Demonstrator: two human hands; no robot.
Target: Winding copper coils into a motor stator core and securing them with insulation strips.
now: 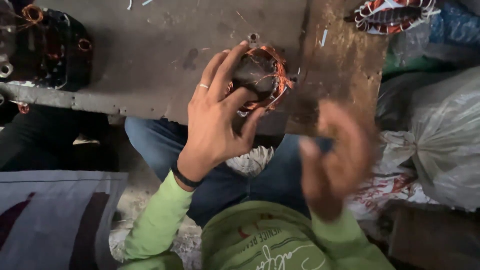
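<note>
Nearest the camera is the person's own body: a green shirt (265, 240) with green sleeves, and below the chest a pair of blue jeans (220, 175) on bent knees. Taking the copper-wound motor stator (260, 77) as the landmark, everything else is placed against it.

The right hand (332, 160) hangs in the air nearer the viewer than the stator and off to its right, well apart from it. It is heavily blurred; the fingers look curled inward, but whether they grip anything cannot be told.

The left hand (220, 115) comes up from the near left and closes around the stator, fingers spread over its top and left side, thumb pressed on its near edge, so the hand holds it firmly. A ring sits on one finger and a dark band (186, 177) circles the wrist.

The stator itself rests on the near edge of a worn metal workbench (150, 50), its orange copper coils showing around a dark core, with pale strips of insulation sticking out at its right side.

Left of the stator, at the far end of the bench, lies a dark motor housing (45, 50) with small copper loops. Right of the stator stand bulging plastic sacks (440, 130). Beyond it, at the far right corner, lies another wound coil (392, 15) in red and white.
</note>
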